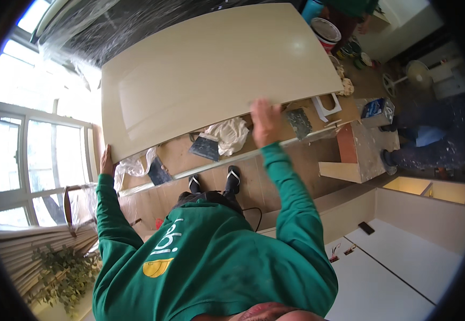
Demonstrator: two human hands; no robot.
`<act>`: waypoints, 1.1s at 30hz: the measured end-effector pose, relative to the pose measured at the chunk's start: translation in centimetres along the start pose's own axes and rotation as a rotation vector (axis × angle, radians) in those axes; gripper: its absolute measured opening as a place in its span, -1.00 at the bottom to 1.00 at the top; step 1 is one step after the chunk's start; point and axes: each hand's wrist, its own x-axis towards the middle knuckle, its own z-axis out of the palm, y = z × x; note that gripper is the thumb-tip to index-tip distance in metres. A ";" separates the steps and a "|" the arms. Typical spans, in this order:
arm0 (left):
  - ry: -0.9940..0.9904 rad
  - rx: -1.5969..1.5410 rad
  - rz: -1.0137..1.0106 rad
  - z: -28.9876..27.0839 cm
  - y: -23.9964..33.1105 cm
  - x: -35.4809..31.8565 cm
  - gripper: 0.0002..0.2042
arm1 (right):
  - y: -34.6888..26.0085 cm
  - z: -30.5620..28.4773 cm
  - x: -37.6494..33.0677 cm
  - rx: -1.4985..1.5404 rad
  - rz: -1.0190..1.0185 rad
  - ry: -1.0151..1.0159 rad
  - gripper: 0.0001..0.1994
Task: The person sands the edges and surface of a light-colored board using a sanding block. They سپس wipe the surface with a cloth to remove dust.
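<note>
A large, glossy cream panel [211, 59] lies flat in front of me, raised above a brown-covered surface. My left hand [105, 160] is at its near left corner, with the fingers stretched along the side edge. At the middle of the near edge is my right hand [266, 123], its fingers bunched over the panel and blurred by motion. A small dark edge shows by these fingertips; what it belongs to, I cannot make out. Under and beside the near edge lie a crumpled white cloth [231, 135] and a dark flat sheet [205, 147].
Another dark sheet [299, 123] and a white cut-out piece [326, 109] lie to the right. Paint buckets [326, 32] stand at the far right corner. On the right are a wooden box [358, 152] and a person's legs [430, 139]. Plastic film [82, 48] hangs at the left.
</note>
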 end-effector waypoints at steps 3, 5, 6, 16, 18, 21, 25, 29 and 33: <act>-0.100 0.035 0.115 -0.9 -1.6 -0.9 -0.48 | 4.4 -3.2 1.7 -0.122 0.134 -0.002 -0.34; -0.219 -0.173 -0.165 1.0 2.0 -2.0 -0.53 | -0.2 -1.9 1.5 -0.093 0.181 -0.008 -0.32; -0.243 -0.242 -0.165 1.0 2.1 -2.2 -0.52 | -3.7 -0.7 1.6 -0.062 0.197 -0.009 -0.31; -0.589 -0.423 -0.033 0.1 3.2 -3.1 -0.40 | -38.9 8.9 0.2 0.296 -0.122 -0.290 -0.48; -0.708 -0.440 -0.013 -0.5 4.4 -4.1 -0.24 | -35.5 8.3 0.2 0.219 -0.085 -0.180 -0.49; -0.900 -0.958 -0.364 -1.1 3.4 -2.1 -0.04 | -26.9 5.3 1.1 -0.191 0.096 -0.141 -0.46; -1.010 -1.074 -0.414 -1.4 3.8 -1.7 0.12 | -37.1 7.9 0.5 -0.106 0.076 -0.181 -0.42; -1.089 -1.119 -0.405 -1.7 3.0 -1.8 0.20 | -51.3 11.3 1.2 0.172 -0.017 -0.317 -0.47; -1.177 -1.148 -0.415 -2.1 3.3 -0.5 0.26 | -42.3 9.5 1.4 -0.093 0.016 -0.280 -0.44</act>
